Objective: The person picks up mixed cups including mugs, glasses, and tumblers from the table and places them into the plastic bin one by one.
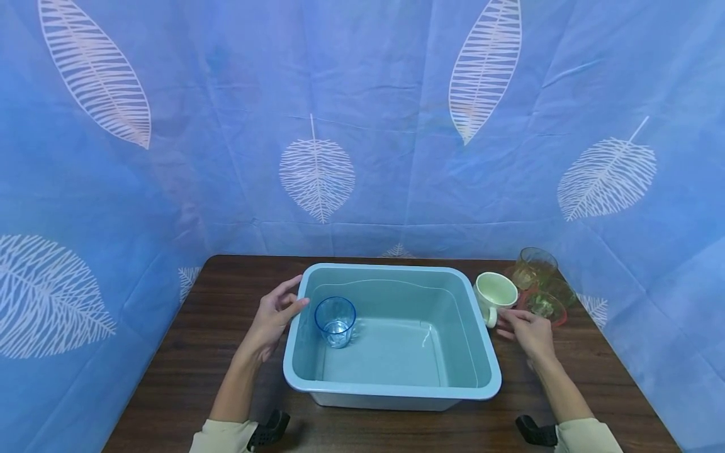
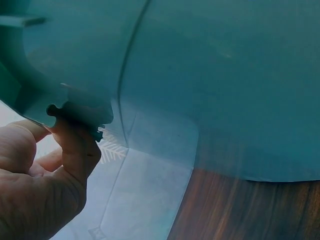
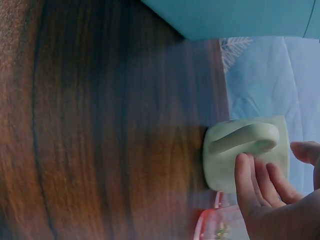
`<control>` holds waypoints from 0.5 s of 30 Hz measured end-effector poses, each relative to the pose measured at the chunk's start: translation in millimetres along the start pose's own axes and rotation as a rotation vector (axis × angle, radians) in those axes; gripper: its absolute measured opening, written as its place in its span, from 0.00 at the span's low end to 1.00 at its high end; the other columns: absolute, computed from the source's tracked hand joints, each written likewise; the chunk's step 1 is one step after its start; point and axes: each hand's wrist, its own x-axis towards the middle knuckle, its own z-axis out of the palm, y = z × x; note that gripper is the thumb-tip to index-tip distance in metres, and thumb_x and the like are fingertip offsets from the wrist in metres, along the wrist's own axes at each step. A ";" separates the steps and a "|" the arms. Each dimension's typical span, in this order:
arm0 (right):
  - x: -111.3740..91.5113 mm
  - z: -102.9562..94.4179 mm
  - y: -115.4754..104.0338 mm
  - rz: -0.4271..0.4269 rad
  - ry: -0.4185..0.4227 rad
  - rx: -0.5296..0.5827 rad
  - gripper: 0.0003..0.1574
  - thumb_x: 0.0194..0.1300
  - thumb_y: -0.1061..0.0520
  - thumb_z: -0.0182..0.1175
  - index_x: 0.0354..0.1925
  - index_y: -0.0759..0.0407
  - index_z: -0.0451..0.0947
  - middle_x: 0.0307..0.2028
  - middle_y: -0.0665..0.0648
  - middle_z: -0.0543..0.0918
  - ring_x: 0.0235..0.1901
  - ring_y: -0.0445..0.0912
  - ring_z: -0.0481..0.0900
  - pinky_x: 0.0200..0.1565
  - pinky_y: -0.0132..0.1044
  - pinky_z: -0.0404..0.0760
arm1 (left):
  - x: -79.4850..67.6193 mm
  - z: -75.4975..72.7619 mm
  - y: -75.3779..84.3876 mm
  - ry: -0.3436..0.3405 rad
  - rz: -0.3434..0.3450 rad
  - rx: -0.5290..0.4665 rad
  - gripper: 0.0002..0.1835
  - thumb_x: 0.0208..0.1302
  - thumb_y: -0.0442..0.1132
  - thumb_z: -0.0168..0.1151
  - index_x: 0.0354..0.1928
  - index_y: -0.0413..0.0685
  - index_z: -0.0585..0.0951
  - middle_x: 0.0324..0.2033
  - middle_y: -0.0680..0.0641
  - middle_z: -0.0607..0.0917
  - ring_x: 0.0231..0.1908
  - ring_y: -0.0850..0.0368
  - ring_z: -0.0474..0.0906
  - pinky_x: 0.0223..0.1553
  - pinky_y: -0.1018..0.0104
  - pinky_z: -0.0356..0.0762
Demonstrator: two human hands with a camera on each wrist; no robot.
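A pale blue-green plastic basin (image 1: pixel 391 391) stands in the middle of the table, with a clear blue glass (image 1: pixel 335 322) inside near its left wall. My left hand (image 1: pixel 275 318) grips the basin's left rim, thumb on top and fingers curled beneath the edge, as the left wrist view shows. To the right of the basin is a pale green mug (image 1: pixel 496 290), upright, its handle facing the front. My right hand (image 1: pixel 529 332) reaches to this mug with fingers loosely bent; in the right wrist view the fingertips (image 3: pixel 243 162) lie beside the handle and the thumb stands apart near the rim.
Behind my right hand stand an amber glass (image 1: pixel 535 267) and a clear cup with a red rim (image 1: pixel 557 319), close together by the table's right edge. Dark wood makes up the table top (image 1: pixel 187 377). A blue leaf-patterned cloth (image 1: pixel 362 126) hangs behind and at both sides.
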 end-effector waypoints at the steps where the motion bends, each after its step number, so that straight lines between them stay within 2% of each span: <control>1: 0.3 -0.2 1.1 0.015 -0.011 0.026 0.29 0.78 0.57 0.57 0.63 0.81 0.71 0.31 0.48 0.88 0.30 0.33 0.86 0.42 0.36 0.88 | -0.1 0.1 0.1 0.000 0.000 -0.001 0.32 0.76 0.34 0.61 0.77 0.41 0.65 0.36 0.39 0.86 0.36 0.51 0.83 0.39 0.61 0.87; 5: 2.2 -0.7 5.4 0.059 -0.053 0.147 0.22 0.78 0.56 0.58 0.59 0.73 0.76 0.29 0.44 0.87 0.31 0.34 0.87 0.42 0.34 0.88 | -0.2 0.2 0.2 -0.003 -0.001 -0.004 0.31 0.76 0.34 0.61 0.77 0.40 0.65 0.36 0.39 0.86 0.34 0.52 0.83 0.37 0.63 0.87; 10: 3.2 0.4 8.9 0.065 -0.063 0.222 0.08 0.76 0.56 0.61 0.45 0.60 0.83 0.28 0.44 0.87 0.31 0.35 0.87 0.41 0.34 0.88 | 0.1 -0.1 0.0 -0.006 0.005 0.000 0.32 0.75 0.35 0.62 0.77 0.41 0.65 0.37 0.37 0.86 0.36 0.51 0.84 0.39 0.62 0.87; 13: 1.4 4.3 10.0 0.035 -0.022 0.196 0.06 0.73 0.58 0.65 0.43 0.61 0.84 0.29 0.43 0.87 0.31 0.35 0.87 0.41 0.35 0.88 | -0.2 -0.5 -0.1 -0.004 0.007 0.000 0.32 0.75 0.36 0.62 0.77 0.41 0.65 0.37 0.37 0.86 0.37 0.50 0.84 0.41 0.62 0.87; 15: -0.9 8.3 10.0 0.003 0.020 0.150 0.11 0.70 0.58 0.68 0.45 0.65 0.84 0.28 0.42 0.87 0.30 0.34 0.87 0.39 0.35 0.88 | -0.3 -0.7 -0.2 -0.002 0.006 -0.001 0.32 0.75 0.36 0.63 0.77 0.41 0.65 0.36 0.38 0.86 0.37 0.50 0.84 0.41 0.62 0.87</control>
